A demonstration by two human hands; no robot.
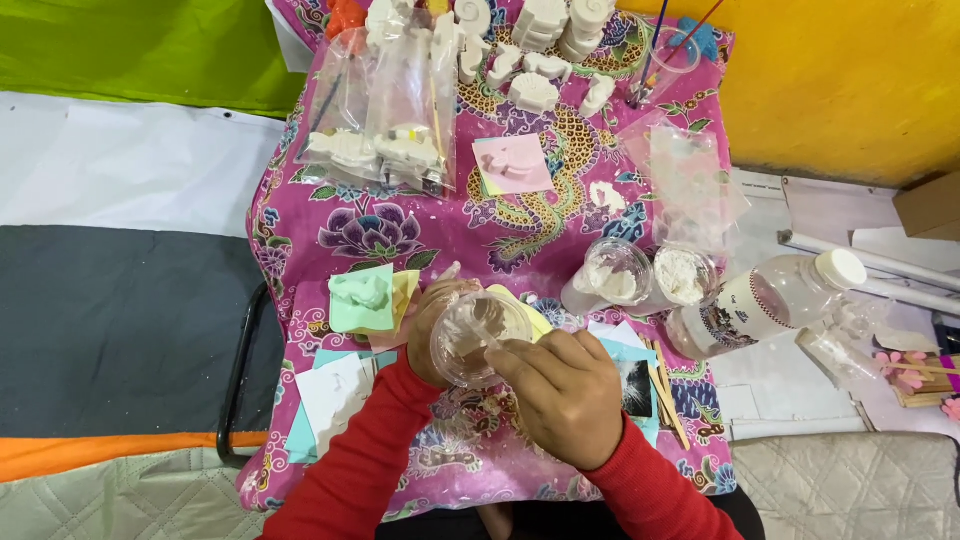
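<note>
Left hand (432, 330) wraps the small clear plastic cup (478, 335), fingers curled round its wall, held tilted above the pink floral cloth-covered table (520, 225), just in front of the body. Right hand (562, 395): fingertips bunched together and reaching into the cup's mouth; whether they pinch a tool I cannot tell. Judgement: steady the cup firmly, work the pale residue inside gently, keep clear of the green paper square with white cast (362, 297) beside it
</note>
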